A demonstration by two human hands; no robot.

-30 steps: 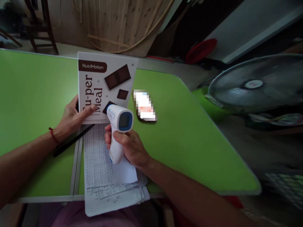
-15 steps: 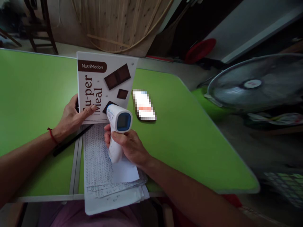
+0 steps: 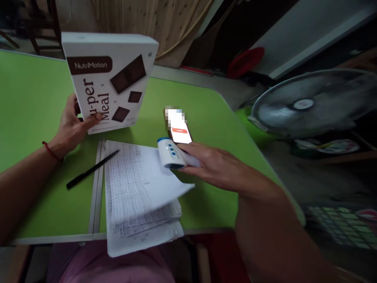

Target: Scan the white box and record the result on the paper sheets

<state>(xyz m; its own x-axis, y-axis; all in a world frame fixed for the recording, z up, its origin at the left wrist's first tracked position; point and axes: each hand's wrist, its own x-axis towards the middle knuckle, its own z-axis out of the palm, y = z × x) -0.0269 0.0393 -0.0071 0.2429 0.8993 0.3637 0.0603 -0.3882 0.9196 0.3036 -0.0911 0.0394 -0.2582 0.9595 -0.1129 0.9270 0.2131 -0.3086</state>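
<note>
Midway stage, by judgement: both objects already taken up, neither yet set down. Held at the lower left edge by the left hand: a NutriMotion carton, raised near-upright over the worktop, long axis up and down, printed front toward the wearer. Closed in the right hand: a white pistol-type thermometer, tipped sideways by the upper right of the handwritten sheets, blue-rimmed end away from the wearer, handle axis running rightward. Any reading illegible. Lying untouched: a black pen. Just beyond the thermometer: a lit smartphone.
</note>
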